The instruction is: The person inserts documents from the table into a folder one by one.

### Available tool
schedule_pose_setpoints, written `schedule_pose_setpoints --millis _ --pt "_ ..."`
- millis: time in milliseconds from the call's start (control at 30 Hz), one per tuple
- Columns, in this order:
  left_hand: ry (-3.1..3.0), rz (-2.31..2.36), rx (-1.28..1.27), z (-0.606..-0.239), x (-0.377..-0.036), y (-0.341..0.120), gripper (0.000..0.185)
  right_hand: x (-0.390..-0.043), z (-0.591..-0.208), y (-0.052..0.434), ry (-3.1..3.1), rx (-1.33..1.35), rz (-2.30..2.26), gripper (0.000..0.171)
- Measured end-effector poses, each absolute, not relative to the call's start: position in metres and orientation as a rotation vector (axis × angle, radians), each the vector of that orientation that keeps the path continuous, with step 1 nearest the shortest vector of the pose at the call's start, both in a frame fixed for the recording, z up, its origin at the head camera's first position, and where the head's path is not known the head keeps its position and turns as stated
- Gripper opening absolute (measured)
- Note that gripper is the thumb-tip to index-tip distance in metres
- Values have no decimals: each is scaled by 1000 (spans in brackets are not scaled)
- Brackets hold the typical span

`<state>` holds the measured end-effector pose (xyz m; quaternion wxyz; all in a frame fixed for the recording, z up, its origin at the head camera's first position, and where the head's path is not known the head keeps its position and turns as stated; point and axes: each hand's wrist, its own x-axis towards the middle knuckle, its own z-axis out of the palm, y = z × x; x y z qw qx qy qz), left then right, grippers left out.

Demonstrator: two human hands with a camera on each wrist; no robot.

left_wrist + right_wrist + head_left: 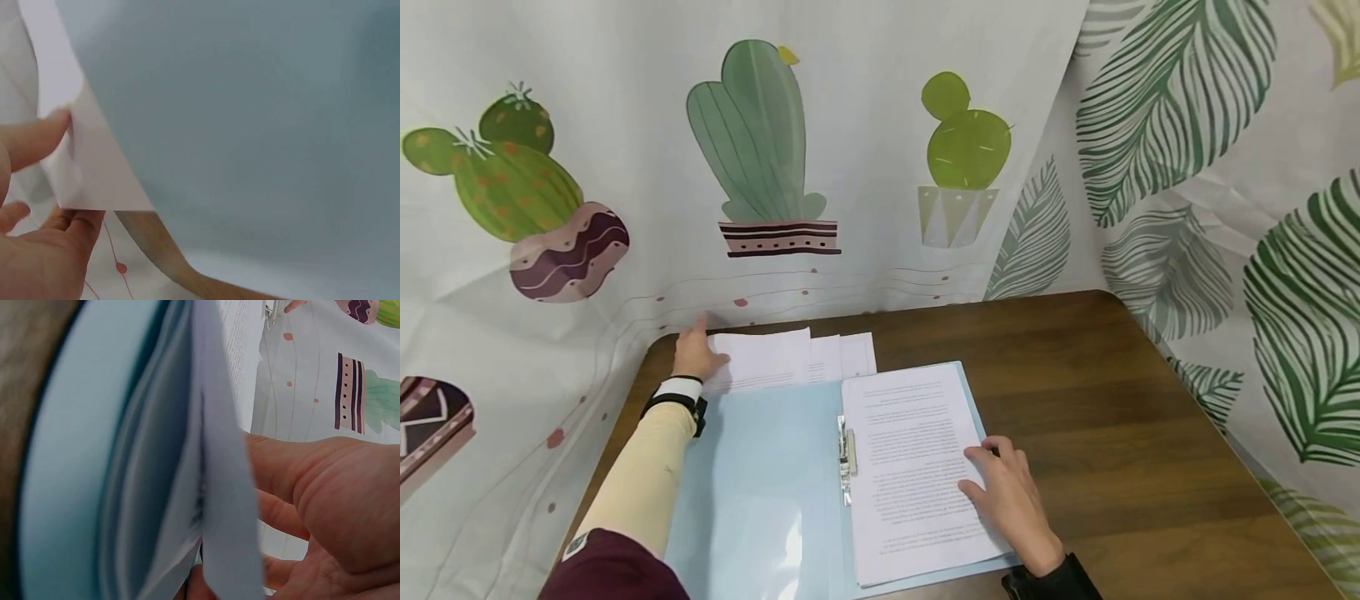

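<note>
A light blue folder (760,467) lies open on the brown table (1112,400). Its right half holds a stack of printed pages (910,450) under a metal clip (847,454). My right hand (1009,493) rests flat on the stack's right edge; the right wrist view shows the palm (325,500) over the page edges (219,487). Loose white sheets (790,357) lie beyond the folder's left half. My left hand (696,355) holds their left corner. In the left wrist view the thumb (34,140) sits on the sheet's corner (94,178) and the fingers (59,240) go under it.
A curtain printed with cacti (760,142) hangs right behind the table. A leaf-print curtain (1225,167) closes off the right side. Bare wood shows to the right of the folder. The table's left edge (617,417) runs close to my left forearm.
</note>
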<state>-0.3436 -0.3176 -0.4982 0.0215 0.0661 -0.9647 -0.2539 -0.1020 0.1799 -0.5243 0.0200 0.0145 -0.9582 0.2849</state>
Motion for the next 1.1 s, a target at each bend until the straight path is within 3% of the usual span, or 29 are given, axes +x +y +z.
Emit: schedule_pose_setpoints --millis 267,467,567,800,1100 --pt "-2862 -923 420 -487 -337 -322 85 -103 -522 180 -2968 49 884 46" --pt "-2837 -916 464 -487 -326 -323 41 -102 -521 180 -2971 52 877 45" --pt "-2806 -933 445 -488 -321 -325 29 -101 -520 179 -2973 49 887 44" --pt "-2716 -944 270 -473 -312 -322 27 -100 -523 180 -2981 49 910 45" --pt "-2469 -917 -6 -405 -288 -289 18 -101 -523 182 -2998 44 906 46"
